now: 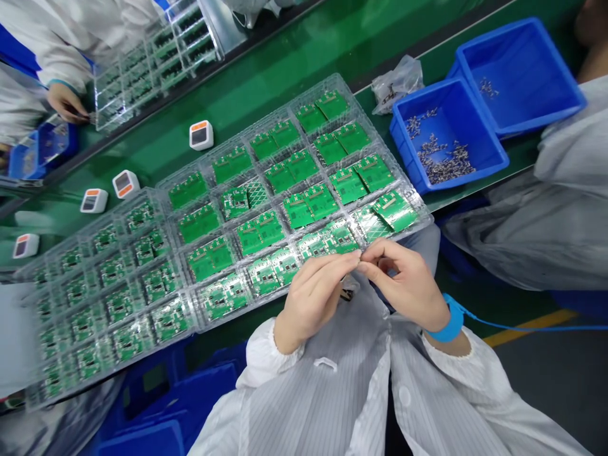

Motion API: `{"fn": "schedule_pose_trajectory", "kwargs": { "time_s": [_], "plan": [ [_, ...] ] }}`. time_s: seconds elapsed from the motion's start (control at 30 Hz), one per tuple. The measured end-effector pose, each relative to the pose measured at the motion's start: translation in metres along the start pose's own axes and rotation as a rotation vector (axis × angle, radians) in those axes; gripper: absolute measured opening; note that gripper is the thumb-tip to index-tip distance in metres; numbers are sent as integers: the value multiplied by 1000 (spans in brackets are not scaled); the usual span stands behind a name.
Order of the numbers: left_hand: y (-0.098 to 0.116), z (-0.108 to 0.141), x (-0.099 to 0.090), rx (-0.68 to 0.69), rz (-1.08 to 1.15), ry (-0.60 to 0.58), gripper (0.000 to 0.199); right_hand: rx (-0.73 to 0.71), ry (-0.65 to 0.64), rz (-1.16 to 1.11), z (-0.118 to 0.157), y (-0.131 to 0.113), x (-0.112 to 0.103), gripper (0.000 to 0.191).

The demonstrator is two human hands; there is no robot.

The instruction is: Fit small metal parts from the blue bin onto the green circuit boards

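Note:
My left hand (pixel 313 301) and my right hand (pixel 406 285) meet at their fingertips, just over the near right edge of a clear plastic tray (pixel 430 220). The right thumb and index finger are pinched together; whatever they grip is too small or hidden to name. The left fingers are bent downward and held together, covering what lies under them. Below the left palm a small dark and shiny piece (pixel 348 291) peeks out, its kind unclear. Green circuit boards (pixel 396 212) lie mostly in pairs in the tray's compartments. One compartment by my hands holds a single board on its right side.
A second clear tray (pixel 190 326) with boards adjoins on the left. At right stand two blue bins (pixel 496 158) (pixel 522 76) with small metal parts (pixel 446 161), beside a plastic bag (pixel 398 82). Several white-orange devices (pixel 201 135) sit behind. A co-worker's hand (pixel 69 102) shows across.

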State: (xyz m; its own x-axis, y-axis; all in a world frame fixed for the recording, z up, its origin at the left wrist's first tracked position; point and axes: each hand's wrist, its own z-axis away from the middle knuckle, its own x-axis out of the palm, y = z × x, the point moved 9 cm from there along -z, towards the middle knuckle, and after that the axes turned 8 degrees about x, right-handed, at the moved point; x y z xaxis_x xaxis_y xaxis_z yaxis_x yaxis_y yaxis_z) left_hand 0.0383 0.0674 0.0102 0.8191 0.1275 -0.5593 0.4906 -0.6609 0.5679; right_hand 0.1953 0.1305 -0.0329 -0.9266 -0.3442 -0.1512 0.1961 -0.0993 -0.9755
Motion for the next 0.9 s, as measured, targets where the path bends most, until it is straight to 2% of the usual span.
{"fn": "schedule_pose_trajectory", "kwargs": {
  "time_s": [0.1,0.37,0.6,0.73,0.9],
  "plan": [
    [0,0,-1,-46,44,35,52,-53,24,22,0,-3,2,18],
    [-11,6,-5,-323,212,185,44,-428,170,143,9,-37,-2,13],
    [-8,9,-6,-353,299,229,50,-693,269,242,22,-53,-4,14],
    [-7,9,-6,-355,251,214,50,-767,283,288,24,-53,-2,12],
    [-11,7,-7,-416,194,233,41,-818,312,304,19,-51,-2,11]
  ]
}}
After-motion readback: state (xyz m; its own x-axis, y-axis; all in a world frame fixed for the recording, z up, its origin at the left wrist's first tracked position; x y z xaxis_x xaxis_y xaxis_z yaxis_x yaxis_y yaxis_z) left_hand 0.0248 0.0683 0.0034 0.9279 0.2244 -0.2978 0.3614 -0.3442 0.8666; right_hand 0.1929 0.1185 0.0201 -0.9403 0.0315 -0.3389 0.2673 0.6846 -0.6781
